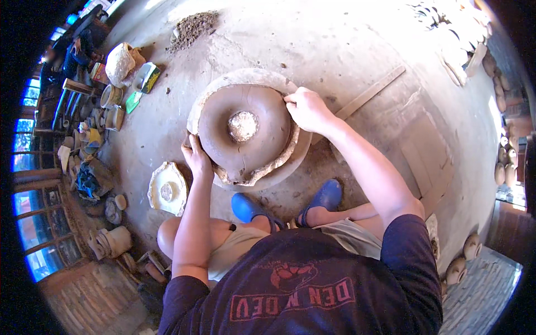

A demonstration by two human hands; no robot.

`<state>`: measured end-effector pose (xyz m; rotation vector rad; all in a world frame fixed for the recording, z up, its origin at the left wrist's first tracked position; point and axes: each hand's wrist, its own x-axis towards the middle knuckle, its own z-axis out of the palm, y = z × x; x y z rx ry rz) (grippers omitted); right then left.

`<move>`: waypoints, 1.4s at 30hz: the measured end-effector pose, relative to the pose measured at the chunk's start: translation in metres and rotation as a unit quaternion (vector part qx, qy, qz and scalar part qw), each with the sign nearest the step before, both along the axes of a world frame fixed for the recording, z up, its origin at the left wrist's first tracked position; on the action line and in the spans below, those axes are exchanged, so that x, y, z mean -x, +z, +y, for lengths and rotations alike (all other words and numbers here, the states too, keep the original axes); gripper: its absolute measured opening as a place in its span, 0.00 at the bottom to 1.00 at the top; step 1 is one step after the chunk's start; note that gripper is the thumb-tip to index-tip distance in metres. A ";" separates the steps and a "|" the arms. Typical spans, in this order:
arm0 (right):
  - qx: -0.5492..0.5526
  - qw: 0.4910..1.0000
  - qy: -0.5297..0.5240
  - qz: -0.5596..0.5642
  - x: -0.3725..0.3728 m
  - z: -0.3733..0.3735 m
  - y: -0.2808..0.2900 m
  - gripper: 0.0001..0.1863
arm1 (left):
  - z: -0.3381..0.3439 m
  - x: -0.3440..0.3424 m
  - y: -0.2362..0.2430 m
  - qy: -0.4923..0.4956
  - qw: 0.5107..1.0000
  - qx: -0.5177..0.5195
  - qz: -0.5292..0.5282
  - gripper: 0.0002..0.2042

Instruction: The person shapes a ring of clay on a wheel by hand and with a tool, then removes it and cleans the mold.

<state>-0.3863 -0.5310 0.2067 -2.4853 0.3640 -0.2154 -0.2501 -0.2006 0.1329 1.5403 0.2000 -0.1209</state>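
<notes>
In front of my feet, a ring of wet brown clay (218,120) lies in a pale plaster mould (261,177) with a ragged rim. A pale, rough patch shows through the hole at its middle. Beneath sits a round grey disc (300,159). My left hand (196,159) grips the mould's left edge, its fingers bent over the rim. On the upper right edge, my right hand (307,110) has its fingers closed at the border of clay and mould. A small crack marks the near side of the clay.
Left of my knee lies a white plaster piece (167,192) with a central knob. Pots, tubs and a green packet (133,102) crowd the left side. A wooden plank (371,92) lies to the right, a heap of soil (192,29) farther off. Clay pots (472,247) line the right.
</notes>
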 end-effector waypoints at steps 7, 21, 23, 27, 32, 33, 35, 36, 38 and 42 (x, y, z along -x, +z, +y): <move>-0.056 0.997 -0.044 -0.038 0.034 0.025 -0.005 0.14 | -0.005 0.010 0.005 0.033 0.999 -0.021 0.016 0.23; -0.136 0.973 -0.175 -0.061 0.090 0.105 -0.017 0.16 | -0.012 0.037 0.015 0.054 0.996 -0.074 -0.017 0.25; -0.125 0.973 -0.181 -0.066 0.101 0.113 -0.017 0.17 | -0.010 0.041 0.015 0.055 0.994 -0.096 -0.021 0.25; -0.173 0.968 -0.168 -0.066 0.114 0.114 0.013 0.17 | 0.010 0.040 0.021 0.111 0.981 -0.090 -0.134 0.20; -0.081 0.970 0.013 -0.230 0.124 0.140 0.066 0.20 | 0.003 0.115 0.119 -0.385 0.920 -0.068 -0.035 0.17; -0.031 0.966 0.045 -0.254 0.124 0.146 0.070 0.20 | 0.000 0.128 0.129 -0.461 0.884 -0.027 0.071 0.17; -0.039 0.968 0.103 -0.225 0.132 0.145 0.057 0.17 | -0.009 0.146 0.119 -0.499 0.841 0.071 0.194 0.17; -0.047 0.966 0.160 -0.195 0.135 0.145 0.051 0.15 | -0.007 0.145 0.116 -0.515 0.822 0.062 0.234 0.17; -0.028 0.970 0.178 -0.166 0.149 0.144 0.046 0.13 | -0.003 0.143 0.113 -0.524 0.805 0.056 0.273 0.18; -0.079 0.966 0.127 -0.210 0.150 0.151 0.045 0.10 | -0.010 0.152 0.119 -0.564 0.801 0.028 0.198 0.19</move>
